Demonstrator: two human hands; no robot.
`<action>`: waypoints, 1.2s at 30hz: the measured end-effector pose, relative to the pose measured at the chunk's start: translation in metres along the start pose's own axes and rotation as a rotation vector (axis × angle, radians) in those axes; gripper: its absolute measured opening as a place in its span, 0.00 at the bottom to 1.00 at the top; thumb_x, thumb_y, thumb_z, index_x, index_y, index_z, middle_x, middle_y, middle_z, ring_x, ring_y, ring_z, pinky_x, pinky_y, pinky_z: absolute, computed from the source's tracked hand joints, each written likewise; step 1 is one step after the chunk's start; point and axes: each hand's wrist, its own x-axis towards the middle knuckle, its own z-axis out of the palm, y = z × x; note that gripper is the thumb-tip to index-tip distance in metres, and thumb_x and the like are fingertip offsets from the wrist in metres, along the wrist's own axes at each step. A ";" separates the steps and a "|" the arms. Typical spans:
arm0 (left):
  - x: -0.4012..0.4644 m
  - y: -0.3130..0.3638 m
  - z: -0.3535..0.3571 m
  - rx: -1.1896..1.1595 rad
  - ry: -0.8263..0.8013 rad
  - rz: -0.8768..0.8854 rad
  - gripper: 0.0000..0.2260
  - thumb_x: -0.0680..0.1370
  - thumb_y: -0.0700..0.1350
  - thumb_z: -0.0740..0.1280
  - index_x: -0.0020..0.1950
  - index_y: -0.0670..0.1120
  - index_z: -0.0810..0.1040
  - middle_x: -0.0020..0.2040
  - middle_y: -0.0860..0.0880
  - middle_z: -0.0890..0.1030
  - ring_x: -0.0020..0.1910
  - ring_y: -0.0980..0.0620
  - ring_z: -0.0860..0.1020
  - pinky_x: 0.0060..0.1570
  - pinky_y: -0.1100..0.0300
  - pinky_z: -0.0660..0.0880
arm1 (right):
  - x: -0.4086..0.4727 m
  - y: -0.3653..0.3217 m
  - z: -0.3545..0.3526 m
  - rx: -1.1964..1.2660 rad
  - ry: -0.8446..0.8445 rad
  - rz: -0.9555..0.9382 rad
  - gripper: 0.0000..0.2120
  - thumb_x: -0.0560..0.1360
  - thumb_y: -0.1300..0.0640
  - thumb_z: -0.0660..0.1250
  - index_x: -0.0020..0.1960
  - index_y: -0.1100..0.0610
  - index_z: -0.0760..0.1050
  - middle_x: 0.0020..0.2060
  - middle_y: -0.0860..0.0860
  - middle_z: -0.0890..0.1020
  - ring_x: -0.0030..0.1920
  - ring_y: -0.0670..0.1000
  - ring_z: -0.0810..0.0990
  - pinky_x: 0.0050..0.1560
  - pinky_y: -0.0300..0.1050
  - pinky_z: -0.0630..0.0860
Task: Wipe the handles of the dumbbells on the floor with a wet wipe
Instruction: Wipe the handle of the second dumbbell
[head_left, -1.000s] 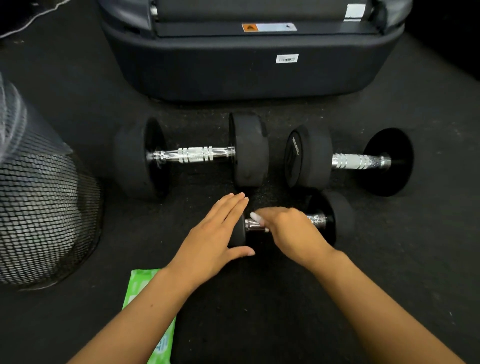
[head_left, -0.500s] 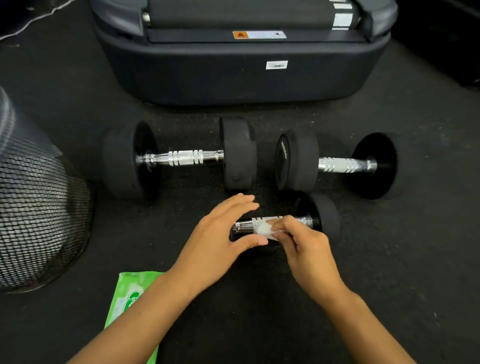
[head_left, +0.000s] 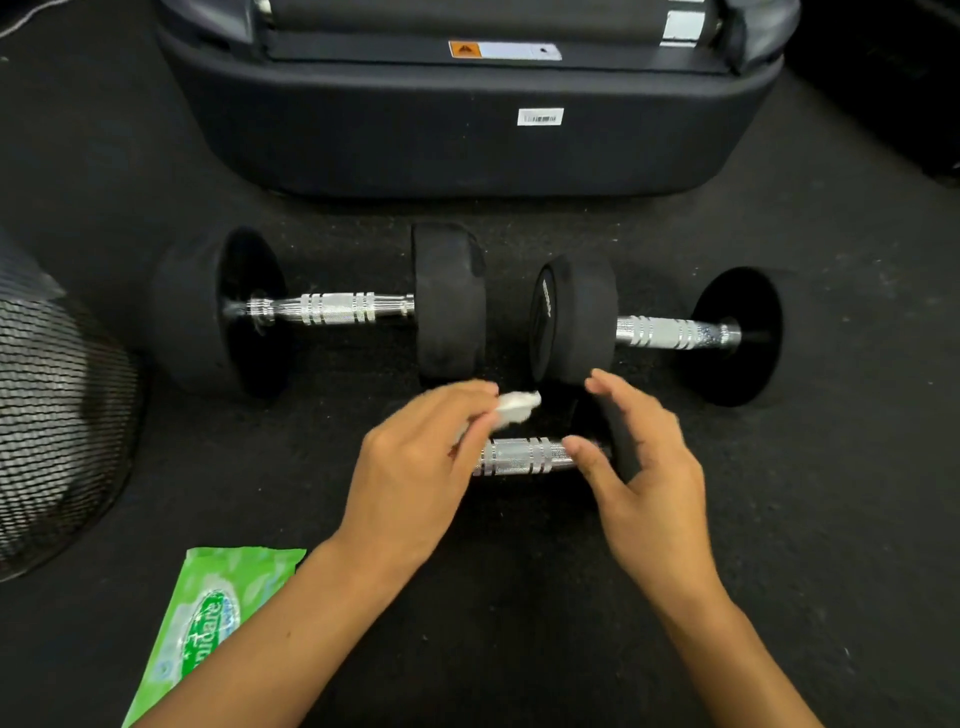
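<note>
At the far side of the dark floor stands a big black machine. Near the left edge is a mesh basket. Before the machine lie two large dumbbells, the left one and the right one, their chrome handles bare. Closer to the person lies a small dumbbell, partly hidden by the hands. A green wipes pack lies at the lower left. The left hand pinches a crumpled white wipe just above the small handle. The right hand hovers with fingers spread and loose, holding nothing, the thumb near the handle.
</note>
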 end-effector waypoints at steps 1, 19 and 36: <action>0.001 0.001 0.000 0.008 0.040 0.035 0.05 0.76 0.37 0.68 0.49 0.37 0.81 0.52 0.46 0.82 0.53 0.52 0.80 0.56 0.54 0.76 | 0.001 0.003 -0.004 -0.046 0.037 -0.021 0.22 0.71 0.60 0.70 0.62 0.46 0.71 0.57 0.37 0.73 0.61 0.42 0.70 0.61 0.30 0.63; -0.036 0.006 0.047 0.529 -0.477 -0.185 0.23 0.55 0.28 0.76 0.47 0.40 0.80 0.56 0.37 0.80 0.56 0.38 0.78 0.48 0.48 0.78 | 0.002 0.047 0.000 -0.151 -0.048 0.072 0.17 0.74 0.61 0.67 0.62 0.52 0.73 0.61 0.40 0.68 0.65 0.38 0.61 0.66 0.44 0.63; -0.046 -0.010 0.060 0.394 -0.305 -0.072 0.20 0.64 0.33 0.74 0.56 0.40 0.81 0.54 0.44 0.82 0.54 0.48 0.81 0.57 0.52 0.73 | -0.002 0.055 0.012 -0.273 -0.088 0.059 0.24 0.77 0.61 0.61 0.72 0.57 0.60 0.71 0.50 0.63 0.72 0.46 0.54 0.71 0.45 0.53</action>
